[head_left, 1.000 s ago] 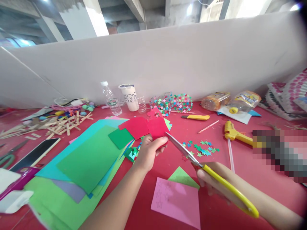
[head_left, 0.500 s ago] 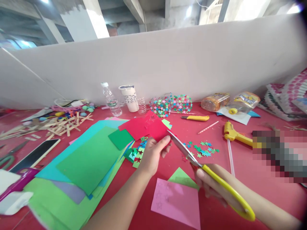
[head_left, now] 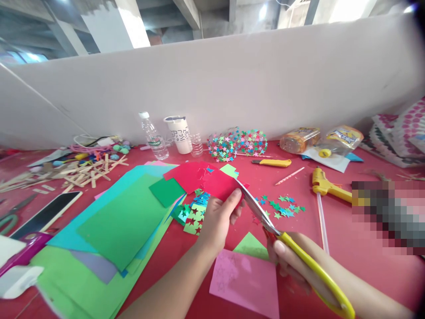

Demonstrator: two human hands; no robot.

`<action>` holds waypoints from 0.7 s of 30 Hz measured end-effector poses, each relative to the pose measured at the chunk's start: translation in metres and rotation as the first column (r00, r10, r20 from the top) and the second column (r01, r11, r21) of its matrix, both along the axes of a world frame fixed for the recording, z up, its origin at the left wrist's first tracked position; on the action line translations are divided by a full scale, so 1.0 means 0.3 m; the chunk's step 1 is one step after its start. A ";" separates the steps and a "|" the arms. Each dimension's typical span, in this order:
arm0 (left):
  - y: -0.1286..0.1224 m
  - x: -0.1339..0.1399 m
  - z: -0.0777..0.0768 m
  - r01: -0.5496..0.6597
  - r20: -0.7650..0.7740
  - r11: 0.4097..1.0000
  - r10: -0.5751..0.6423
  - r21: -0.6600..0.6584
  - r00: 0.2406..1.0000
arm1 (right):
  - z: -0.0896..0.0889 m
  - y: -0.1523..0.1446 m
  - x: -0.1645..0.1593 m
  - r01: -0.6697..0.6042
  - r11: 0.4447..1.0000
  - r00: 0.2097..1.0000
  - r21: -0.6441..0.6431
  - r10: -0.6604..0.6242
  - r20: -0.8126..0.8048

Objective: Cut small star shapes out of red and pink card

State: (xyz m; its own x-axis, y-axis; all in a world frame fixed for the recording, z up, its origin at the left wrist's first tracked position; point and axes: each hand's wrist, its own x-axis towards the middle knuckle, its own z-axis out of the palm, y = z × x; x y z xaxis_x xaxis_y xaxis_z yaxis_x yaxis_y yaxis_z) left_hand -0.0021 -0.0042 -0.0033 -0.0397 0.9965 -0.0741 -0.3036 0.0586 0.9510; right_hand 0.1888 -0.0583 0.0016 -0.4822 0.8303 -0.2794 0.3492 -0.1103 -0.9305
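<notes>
- Head view, centre of frame: red sheet, one, pinched between the thumb and fingers of your left hand; its right edge lies at the blade tips.
- Right of centre, low: yellow-handled scissors, one pair, gripped in your right hand, blades pointing up and left, nearly together.
- Change: your left hand and the sheet sit further right than half a second ago, and more of the star-holed scraps shows beside your wrist. Judged: this presents the sheet's right edge to the blades.
- Lower centre: pink sheet, one, star outlines too faint to count; light-green piece, one, partly covered by it.
- Right of centre: loose stars, over a dozen, overlapping, no exact count.
- Upper centre: water bottle, one; white cup, one.
- Right: utility knife, one; glue gun, one; clear glue stick, one.
- Upper right: plastic bottles, two, on their sides.
- Left: coloured sheets, several, overlapping; phone, one; green-handled scissors, one pair.
</notes>
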 end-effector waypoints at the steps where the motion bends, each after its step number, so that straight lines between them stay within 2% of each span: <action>1: 0.000 0.000 0.001 0.001 -0.004 1.000 -0.001 -0.001 1.000 | 0.002 0.000 0.003 -0.003 1.000 1.000 0.013 0.003 0.015; 4: -0.001 0.001 0.002 0.004 -0.009 1.000 -0.004 0.000 1.000 | -0.001 -0.001 0.008 0.012 0.999 0.999 0.031 -0.013 0.032; 7: -0.001 0.002 0.004 0.011 -0.004 1.000 -0.011 0.006 1.000 | -0.013 -0.002 0.010 -0.004 1.000 1.000 0.002 0.004 0.010; 15: -0.001 0.000 0.002 0.022 -0.011 1.000 -0.022 -0.004 1.000 | -0.052 -0.008 0.016 0.056 0.997 0.998 -0.054 -0.056 -0.009; 19: -0.002 -0.001 0.002 0.025 -0.025 1.000 -0.025 0.004 0.999 | -0.025 -0.006 0.000 0.135 0.988 0.991 -0.074 -0.134 0.009; 21: -0.002 0.000 0.005 0.026 -0.024 1.000 -0.026 0.004 0.999 | -0.003 -0.001 -0.006 0.070 0.995 0.997 -0.069 -0.071 -0.014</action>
State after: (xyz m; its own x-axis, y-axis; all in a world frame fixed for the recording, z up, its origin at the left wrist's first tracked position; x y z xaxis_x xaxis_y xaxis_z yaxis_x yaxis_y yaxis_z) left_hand -0.0021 -0.0049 -0.0019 -0.0150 0.9975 -0.0693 -0.2789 0.0623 0.9583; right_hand 0.1869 -0.0585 0.0008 -0.4277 0.8417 -0.3295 0.3233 -0.1980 -0.9254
